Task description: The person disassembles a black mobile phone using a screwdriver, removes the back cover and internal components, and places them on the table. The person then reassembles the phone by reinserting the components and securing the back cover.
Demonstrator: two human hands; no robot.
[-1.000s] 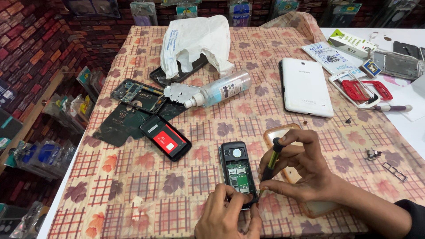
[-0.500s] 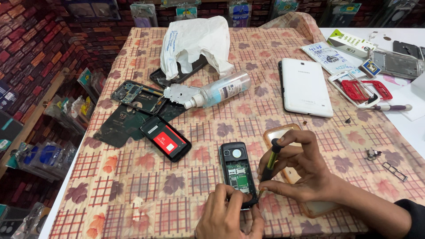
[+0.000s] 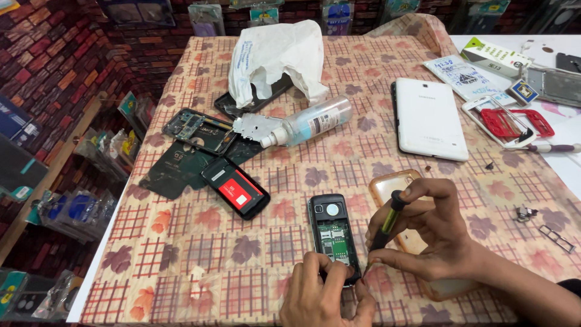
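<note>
A small black phone [image 3: 330, 232] lies face down on the table with its back cover off, showing the green circuit board. My left hand [image 3: 324, 297] pins its near end with the fingertips. In my right hand [image 3: 433, 230] I grip a small screwdriver [image 3: 387, 224] with a black and green handle, held nearly upright, its tip down at the phone's lower right corner. A clear orange phone case [image 3: 387, 188] lies partly under my right hand.
A black battery with a red label [image 3: 236, 188], dismantled phone parts [image 3: 196, 130], a clear bottle [image 3: 311, 121] and a white plastic bag [image 3: 275, 54] lie to the left and behind. A white tablet [image 3: 428, 118] and red phone frame [image 3: 514, 121] sit at the right. Table edge runs along the left.
My hands and the screwdriver stay at the phone's lower corner; only small shifts of the fingers show.
</note>
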